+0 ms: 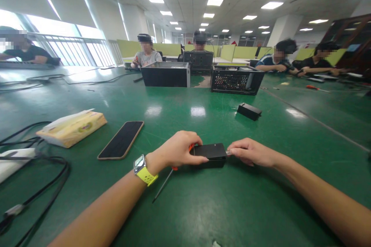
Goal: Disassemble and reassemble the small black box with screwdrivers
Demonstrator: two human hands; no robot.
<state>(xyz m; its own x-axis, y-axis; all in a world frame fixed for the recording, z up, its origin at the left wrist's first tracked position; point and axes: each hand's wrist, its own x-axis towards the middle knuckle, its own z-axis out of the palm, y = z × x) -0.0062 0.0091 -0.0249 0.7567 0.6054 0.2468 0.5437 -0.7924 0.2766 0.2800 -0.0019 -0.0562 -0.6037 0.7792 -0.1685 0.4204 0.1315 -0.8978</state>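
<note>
My left hand (178, 148) is curled over the left end of a small flat black box (211, 151) that lies on the green table (203, 208). An orange-handled screwdriver (164, 185) lies under that hand, its thin shaft pointing toward me. My right hand (251, 151) pinches something small and silvery at the box's right end; I cannot make out what it is. A watch with a yellow-green strap (144, 170) sits on my left wrist.
A phone (121, 139) lies face up to the left, beside a tissue pack (72, 127). Black cables (34, 170) run at far left. A second small black box (249, 110) lies further back. Two computer cases (166, 74) (236, 80) stand mid-table. Several people sit at the far side.
</note>
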